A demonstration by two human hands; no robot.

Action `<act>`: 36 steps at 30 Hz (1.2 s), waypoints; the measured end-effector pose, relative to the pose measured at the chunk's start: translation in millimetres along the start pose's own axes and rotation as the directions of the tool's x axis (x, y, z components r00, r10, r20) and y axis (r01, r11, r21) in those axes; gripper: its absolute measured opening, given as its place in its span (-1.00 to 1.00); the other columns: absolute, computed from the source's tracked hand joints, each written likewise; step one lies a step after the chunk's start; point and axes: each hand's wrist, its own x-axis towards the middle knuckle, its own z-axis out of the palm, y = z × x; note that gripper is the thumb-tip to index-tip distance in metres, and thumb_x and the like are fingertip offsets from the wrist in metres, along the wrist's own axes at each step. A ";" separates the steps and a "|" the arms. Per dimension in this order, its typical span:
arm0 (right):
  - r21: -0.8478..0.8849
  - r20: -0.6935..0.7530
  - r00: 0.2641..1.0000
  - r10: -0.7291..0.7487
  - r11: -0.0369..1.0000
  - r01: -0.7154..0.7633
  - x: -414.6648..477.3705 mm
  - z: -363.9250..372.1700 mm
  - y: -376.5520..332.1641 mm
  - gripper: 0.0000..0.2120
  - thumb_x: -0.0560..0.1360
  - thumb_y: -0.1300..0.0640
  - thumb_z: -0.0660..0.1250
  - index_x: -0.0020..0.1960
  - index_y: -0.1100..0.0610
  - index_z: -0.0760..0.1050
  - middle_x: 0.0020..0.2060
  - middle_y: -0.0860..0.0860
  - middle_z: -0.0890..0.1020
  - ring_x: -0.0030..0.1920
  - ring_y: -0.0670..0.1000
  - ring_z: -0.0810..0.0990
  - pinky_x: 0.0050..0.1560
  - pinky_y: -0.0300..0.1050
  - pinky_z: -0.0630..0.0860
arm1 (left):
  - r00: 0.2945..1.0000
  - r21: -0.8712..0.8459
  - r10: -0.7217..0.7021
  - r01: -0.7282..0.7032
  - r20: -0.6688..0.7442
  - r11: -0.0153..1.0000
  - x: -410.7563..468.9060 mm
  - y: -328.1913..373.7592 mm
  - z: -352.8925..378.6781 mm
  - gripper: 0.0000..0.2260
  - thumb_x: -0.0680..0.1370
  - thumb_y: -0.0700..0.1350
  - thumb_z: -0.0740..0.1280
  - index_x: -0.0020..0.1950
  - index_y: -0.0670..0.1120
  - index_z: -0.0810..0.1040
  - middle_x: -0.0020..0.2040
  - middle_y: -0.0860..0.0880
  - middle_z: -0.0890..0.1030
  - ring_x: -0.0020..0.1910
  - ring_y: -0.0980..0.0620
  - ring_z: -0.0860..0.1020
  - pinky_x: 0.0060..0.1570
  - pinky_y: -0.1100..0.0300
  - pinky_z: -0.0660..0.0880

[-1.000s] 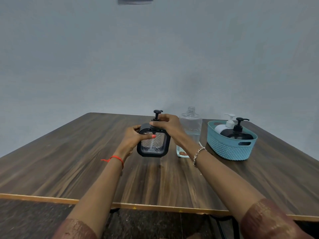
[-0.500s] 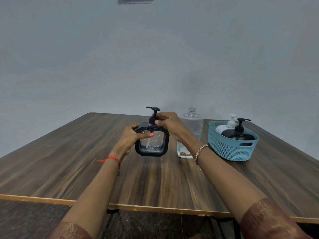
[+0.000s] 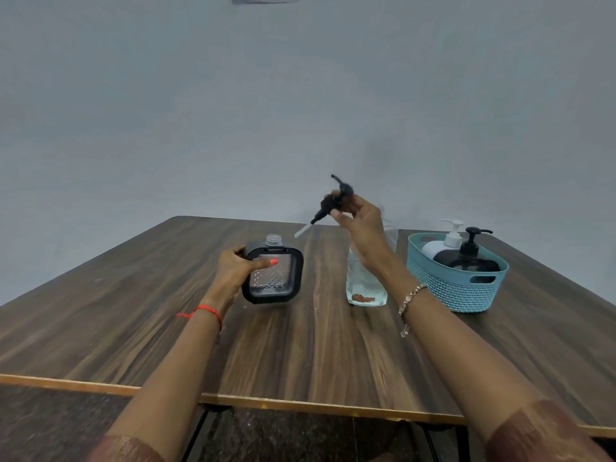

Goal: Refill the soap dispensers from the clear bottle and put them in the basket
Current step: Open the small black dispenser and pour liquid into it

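A square black-framed soap dispenser (image 3: 278, 278) with a clear textured panel stands on the table, its threaded neck uncovered. My left hand (image 3: 235, 270) grips its left side, thumb on the front. My right hand (image 3: 358, 221) holds the black pump head (image 3: 335, 200) in the air above and right of the dispenser, its dip tube slanting down to the left. The clear bottle (image 3: 365, 288) stands behind my right wrist, partly hidden, with a little liquid at the bottom. A teal basket (image 3: 456, 288) at the right holds a white dispenser (image 3: 443, 243) and a black dispenser (image 3: 471, 255).
The wooden table (image 3: 133, 311) has a seam between two tops just left of the basket. Its front edge runs across the lower part of the view. A plain wall stands behind the table.
My right hand has pulled the pump head out of the square dispenser and lifted it up to the right. My left hand keeps hold of the dispenser body.
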 end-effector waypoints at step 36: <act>-0.212 -0.180 0.942 0.283 0.924 -0.319 0.8 -79.6 71.3 -0.39 -0.01 -0.08 0.64 -0.02 0.05 0.57 -0.13 -0.03 0.69 -0.11 -0.01 0.68 -0.06 -0.03 0.64 | 0.995 -0.034 0.102 -0.102 0.007 0.994 29.3 10.5 86.8 -0.55 0.23 -0.24 0.58 0.06 -0.13 0.54 -0.10 0.00 0.64 -0.13 0.05 0.62 -0.13 0.16 0.55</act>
